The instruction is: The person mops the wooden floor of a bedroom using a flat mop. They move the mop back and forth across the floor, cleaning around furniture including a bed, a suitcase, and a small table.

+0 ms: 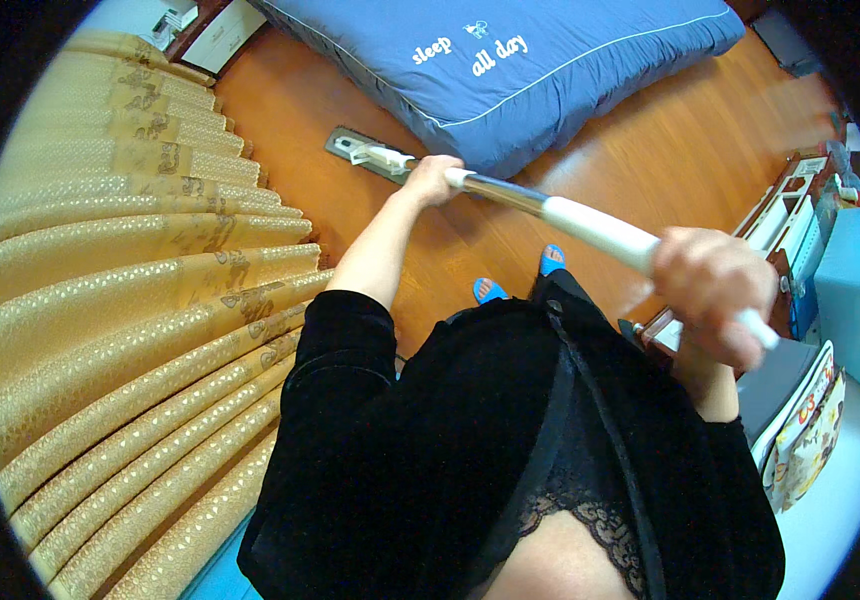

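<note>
Both hands hold a flat mop by its handle (505, 190), which runs slantwise in front of my body. My left hand (435, 180) is closed around the lower shaft, near the joint of the mop head. The right hand (715, 289), a little blurred, grips the white upper sleeve close to the handle's end. The flat mop head (370, 154) lies on the wooden floor (280, 112), beside the near corner of a bed with a blue cover (475, 97).
Gold patterned curtains (137, 300) hang along the left. A white drawer unit (221, 36) stands at the upper left. On the right are a light blue box (846, 292), shelving (782, 202) and bags (805, 442). My feet wear blue slippers (552, 260).
</note>
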Tool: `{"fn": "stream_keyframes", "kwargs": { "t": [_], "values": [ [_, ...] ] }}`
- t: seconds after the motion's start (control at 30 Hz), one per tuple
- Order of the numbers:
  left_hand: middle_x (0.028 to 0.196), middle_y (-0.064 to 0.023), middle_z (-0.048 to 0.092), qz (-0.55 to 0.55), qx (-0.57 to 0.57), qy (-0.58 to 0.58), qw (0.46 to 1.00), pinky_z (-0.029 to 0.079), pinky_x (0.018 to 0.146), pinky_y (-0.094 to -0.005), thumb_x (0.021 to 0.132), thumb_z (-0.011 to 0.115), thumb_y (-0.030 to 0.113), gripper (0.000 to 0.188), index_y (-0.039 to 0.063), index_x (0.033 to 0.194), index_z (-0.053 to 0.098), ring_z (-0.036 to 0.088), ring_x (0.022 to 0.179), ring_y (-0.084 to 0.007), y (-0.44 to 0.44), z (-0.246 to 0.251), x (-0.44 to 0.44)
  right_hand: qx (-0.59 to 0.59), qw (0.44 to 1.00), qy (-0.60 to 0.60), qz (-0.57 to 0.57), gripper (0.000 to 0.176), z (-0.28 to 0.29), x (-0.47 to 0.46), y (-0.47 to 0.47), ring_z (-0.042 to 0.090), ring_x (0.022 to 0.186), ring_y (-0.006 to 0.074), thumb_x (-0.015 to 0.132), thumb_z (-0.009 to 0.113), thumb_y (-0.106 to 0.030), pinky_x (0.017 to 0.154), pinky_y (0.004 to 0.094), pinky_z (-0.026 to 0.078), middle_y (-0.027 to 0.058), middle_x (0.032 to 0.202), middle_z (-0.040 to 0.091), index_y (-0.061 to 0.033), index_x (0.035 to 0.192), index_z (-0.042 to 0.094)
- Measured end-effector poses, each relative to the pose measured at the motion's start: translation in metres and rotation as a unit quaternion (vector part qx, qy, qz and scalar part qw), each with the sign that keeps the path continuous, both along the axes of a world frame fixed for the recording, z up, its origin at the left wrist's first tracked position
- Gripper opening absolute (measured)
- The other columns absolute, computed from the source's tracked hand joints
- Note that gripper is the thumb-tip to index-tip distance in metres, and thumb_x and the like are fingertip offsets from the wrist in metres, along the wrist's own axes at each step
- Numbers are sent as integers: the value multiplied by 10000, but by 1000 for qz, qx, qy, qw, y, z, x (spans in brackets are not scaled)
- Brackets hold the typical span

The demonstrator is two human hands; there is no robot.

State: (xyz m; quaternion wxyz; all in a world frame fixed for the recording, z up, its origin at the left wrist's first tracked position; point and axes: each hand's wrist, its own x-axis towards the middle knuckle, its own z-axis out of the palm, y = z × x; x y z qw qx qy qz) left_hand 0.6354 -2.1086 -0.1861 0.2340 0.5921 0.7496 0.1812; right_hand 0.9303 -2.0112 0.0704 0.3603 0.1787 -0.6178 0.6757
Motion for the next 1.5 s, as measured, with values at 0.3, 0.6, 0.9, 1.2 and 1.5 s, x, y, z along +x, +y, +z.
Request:
{"fn": "stream_keyframes", "kwargs": {
  "t": [0.3,0.6,0.9,1.2,1.5],
  "values": [
    [725,-111,591,95,0,-46,994,447,631,-377,632,726,151,199,79,679,546,566,723,-297,-30,-3,10,-31,988,9,148,190,1,-21,31,431,398,197,682,570,-131,454,334,366,60,487,472,-53,551,455],
    [846,-109,650,78,-145,-126,978,481,720,-391,716,673,303,201,133,823,666,611,806,-292,77,21,132,-43,995,-55,70,232,32,58,190,438,377,55,791,486,-236,421,215,375,-77,485,461,-177,584,399],
    [807,-140,646,32,-81,-181,980,487,708,-413,689,645,258,157,126,771,664,614,785,-315,185,59,236,-177,981,68,30,183,62,140,317,474,388,35,744,591,-211,427,180,407,-56,482,513,-169,591,500],
    [797,-117,636,150,-83,-97,980,472,666,-393,692,673,202,126,119,772,621,607,788,-309,136,32,189,-106,989,3,100,146,26,98,285,442,373,35,759,517,-199,431,197,379,-73,488,496,-168,632,451],
    [772,-112,608,358,1,-20,934,453,657,-392,659,722,147,202,84,731,544,574,760,-325,10,6,186,-71,965,-45,249,196,15,28,173,390,373,84,785,461,-223,440,263,339,-44,483,414,-153,616,390]
  ]
}}
